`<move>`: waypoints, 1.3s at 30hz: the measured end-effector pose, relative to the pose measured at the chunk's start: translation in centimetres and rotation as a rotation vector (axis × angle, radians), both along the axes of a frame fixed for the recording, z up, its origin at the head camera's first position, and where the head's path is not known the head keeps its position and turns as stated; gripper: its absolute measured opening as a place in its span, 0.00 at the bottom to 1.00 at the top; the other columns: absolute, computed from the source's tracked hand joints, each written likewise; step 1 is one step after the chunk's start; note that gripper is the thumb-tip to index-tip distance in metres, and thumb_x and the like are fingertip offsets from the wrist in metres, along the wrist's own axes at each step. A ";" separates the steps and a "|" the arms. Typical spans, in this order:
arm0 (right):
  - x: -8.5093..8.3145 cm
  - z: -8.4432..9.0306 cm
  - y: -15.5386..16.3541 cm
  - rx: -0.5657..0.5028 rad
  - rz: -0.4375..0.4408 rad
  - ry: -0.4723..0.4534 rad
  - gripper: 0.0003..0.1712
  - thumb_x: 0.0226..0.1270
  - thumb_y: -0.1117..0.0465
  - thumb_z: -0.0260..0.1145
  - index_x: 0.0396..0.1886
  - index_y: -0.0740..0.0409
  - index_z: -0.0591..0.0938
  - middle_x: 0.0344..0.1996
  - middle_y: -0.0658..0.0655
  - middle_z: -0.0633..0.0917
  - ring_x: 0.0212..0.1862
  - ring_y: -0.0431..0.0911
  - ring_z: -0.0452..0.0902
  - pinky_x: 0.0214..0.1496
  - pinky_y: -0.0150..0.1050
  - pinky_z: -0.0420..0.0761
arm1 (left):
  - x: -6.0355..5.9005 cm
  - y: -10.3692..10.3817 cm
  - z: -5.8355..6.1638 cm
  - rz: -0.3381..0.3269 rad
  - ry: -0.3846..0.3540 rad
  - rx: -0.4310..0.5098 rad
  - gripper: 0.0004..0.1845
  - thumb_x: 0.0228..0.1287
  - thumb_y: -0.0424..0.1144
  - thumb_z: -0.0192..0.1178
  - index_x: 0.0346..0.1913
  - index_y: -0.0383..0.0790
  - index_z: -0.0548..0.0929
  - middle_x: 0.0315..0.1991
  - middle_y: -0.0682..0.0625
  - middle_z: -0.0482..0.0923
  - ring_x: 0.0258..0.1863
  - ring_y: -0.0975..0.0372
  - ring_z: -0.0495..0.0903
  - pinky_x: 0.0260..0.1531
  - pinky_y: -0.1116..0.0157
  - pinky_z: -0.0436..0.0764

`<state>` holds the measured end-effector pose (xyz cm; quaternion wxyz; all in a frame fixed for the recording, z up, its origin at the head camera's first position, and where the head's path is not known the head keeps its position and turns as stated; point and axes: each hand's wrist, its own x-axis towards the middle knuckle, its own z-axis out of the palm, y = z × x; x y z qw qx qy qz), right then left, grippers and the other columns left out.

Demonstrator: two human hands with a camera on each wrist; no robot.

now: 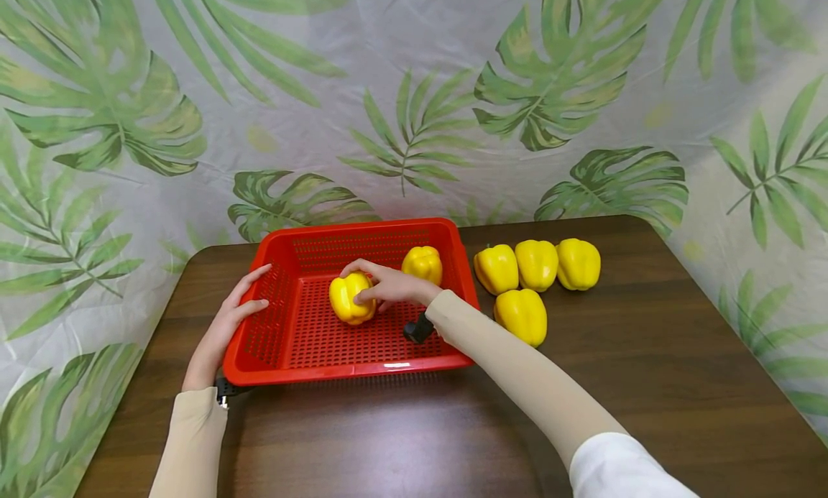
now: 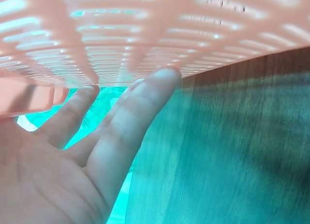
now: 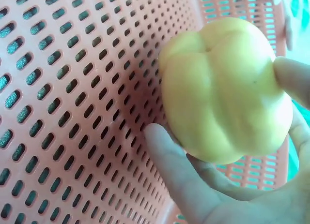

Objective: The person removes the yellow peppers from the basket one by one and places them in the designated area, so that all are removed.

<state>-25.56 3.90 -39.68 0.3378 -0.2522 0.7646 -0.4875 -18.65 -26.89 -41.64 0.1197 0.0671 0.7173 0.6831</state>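
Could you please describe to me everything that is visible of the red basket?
The red basket is an open, roughly rectangular container, apparently of plastic, with slotted walls and floor and a smooth, round-cornered rim. It stands upright on the brown table. Inside are two yellow peppers; the right hand holds one of them. The left hand lies at the basket's left side, fingers extended.

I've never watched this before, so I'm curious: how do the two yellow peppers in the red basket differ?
The gripped pepper is held by the right hand; the other pepper is not. The gripped pepper is near the middle of the red basket; the other pepper is close to its far right corner. Both are yellow and glossy.
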 end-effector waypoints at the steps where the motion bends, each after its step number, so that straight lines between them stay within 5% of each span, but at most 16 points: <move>1: 0.0 0.0 0.0 -0.007 -0.004 -0.008 0.26 0.69 0.64 0.60 0.63 0.45 0.66 0.57 0.58 0.69 0.48 0.50 0.71 0.48 0.55 0.77 | 0.0 0.0 0.0 0.000 -0.003 0.000 0.30 0.74 0.36 0.46 0.75 0.54 0.53 0.68 0.39 0.52 0.51 0.56 0.75 0.44 0.60 0.81; 19: 0.1 2.1 1.4 -0.124 -0.040 -0.026 0.30 0.68 0.65 0.59 0.68 0.49 0.64 0.57 0.59 0.70 0.52 0.52 0.70 0.51 0.57 0.77 | -0.1 -0.3 0.1 -0.003 -0.006 -0.040 0.30 0.74 0.37 0.45 0.75 0.56 0.53 0.69 0.38 0.51 0.51 0.56 0.76 0.43 0.59 0.81; 27: 0.6 3.4 3.5 -0.206 -0.062 -0.019 0.31 0.68 0.65 0.59 0.69 0.51 0.62 0.58 0.62 0.68 0.50 0.53 0.72 0.42 0.44 0.81 | 0.0 -0.2 0.1 -0.003 -0.013 -0.049 0.30 0.74 0.37 0.45 0.75 0.55 0.52 0.70 0.38 0.50 0.51 0.55 0.75 0.43 0.59 0.81; 39: 1.1 4.5 6.6 -0.176 -0.146 0.050 0.29 0.68 0.59 0.61 0.67 0.43 0.66 0.58 0.57 0.69 0.56 0.54 0.66 0.46 0.51 0.79 | 0.1 -0.2 0.1 -0.008 -0.030 -0.032 0.30 0.75 0.38 0.45 0.75 0.55 0.52 0.70 0.39 0.50 0.52 0.55 0.75 0.44 0.59 0.81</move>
